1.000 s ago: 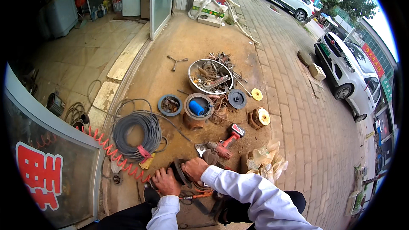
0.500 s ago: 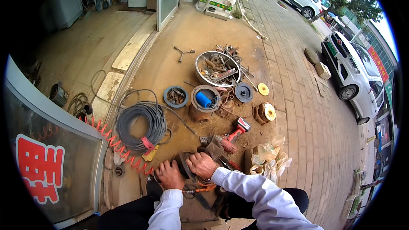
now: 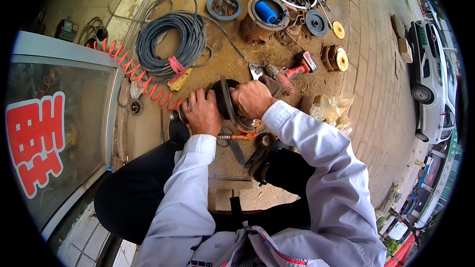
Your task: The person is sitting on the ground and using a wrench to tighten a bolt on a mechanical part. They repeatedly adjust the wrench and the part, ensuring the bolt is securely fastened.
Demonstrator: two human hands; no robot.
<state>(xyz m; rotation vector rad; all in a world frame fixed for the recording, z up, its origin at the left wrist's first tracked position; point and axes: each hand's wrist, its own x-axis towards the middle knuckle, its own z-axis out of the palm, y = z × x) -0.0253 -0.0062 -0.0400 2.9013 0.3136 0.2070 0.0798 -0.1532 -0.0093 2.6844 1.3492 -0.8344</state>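
Between my knees lies a dark, rounded machine part with a thin, wide flange (image 3: 226, 100) standing upright on it. My left hand (image 3: 202, 112) is wrapped over the part's left end, beside a metal ring. Just right of the flange, my right hand (image 3: 251, 100) grips the same part with bent fingers, its underside hidden. Below the hands is an orange air-line fitting or tool (image 3: 238, 137) on the ground. A brown cloth (image 3: 273, 86) and a red cordless power tool (image 3: 296, 70) lie beyond my right hand.
A black cable coil (image 3: 170, 44) and red spiral air hose (image 3: 129, 66) lie left. Ahead are a bowl of bolts (image 3: 223, 7), a rusty housing (image 3: 255, 32) and a metal basin (image 3: 308, 5) of tools. Plastic bags (image 3: 334, 111) sit right; a glass door (image 3: 74, 138) stands left.
The view has tipped down toward my lap, so the ground items sit higher in the picture. Both hands stay on the machine part, and the flange now stands more upright.
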